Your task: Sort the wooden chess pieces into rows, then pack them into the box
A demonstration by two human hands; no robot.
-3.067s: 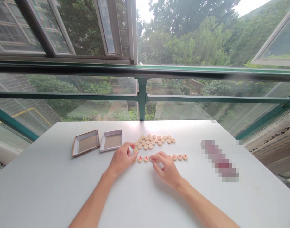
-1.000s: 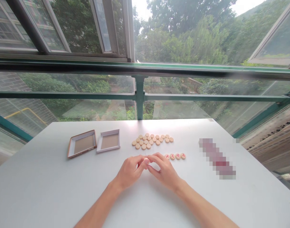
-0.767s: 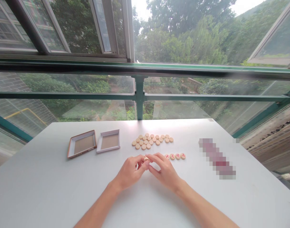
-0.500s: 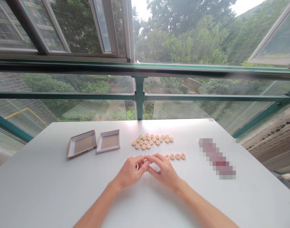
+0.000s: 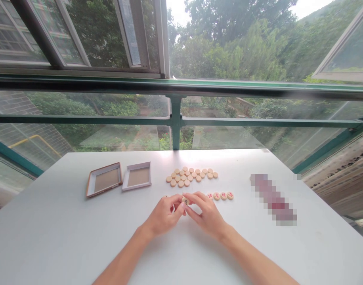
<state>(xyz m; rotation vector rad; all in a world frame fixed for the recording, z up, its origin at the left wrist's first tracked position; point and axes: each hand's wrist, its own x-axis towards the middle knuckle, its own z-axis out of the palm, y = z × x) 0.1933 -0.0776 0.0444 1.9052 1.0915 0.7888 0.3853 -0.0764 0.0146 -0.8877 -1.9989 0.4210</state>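
Between my two hands is a round wooden Chinese chess piece (image 5: 185, 201), its face with a dark character turned up toward me. My left hand (image 5: 163, 215) pinches it with thumb and fingers. The fingertips of my right hand (image 5: 209, 217) are closed on its other side. Just right of my fingers, several Chinese chess pieces with red characters (image 5: 216, 196) lie in a row, partly hidden by my right hand. Beyond the hands, a loose group of blank-side-up pieces (image 5: 182, 178) rests on the white table (image 5: 181, 253).
A shallow brown-edged box half (image 5: 88, 186) and a whitish box half (image 5: 124, 183) stand at the left back. On the right lies a blurred-out reddish object (image 5: 273, 200). A green railing (image 5: 176, 126) and windows rise behind the table's far edge.
The piece between my fingers has turned, so its dark character now shows where a plain side was seen. My hands have stayed nearly in place.
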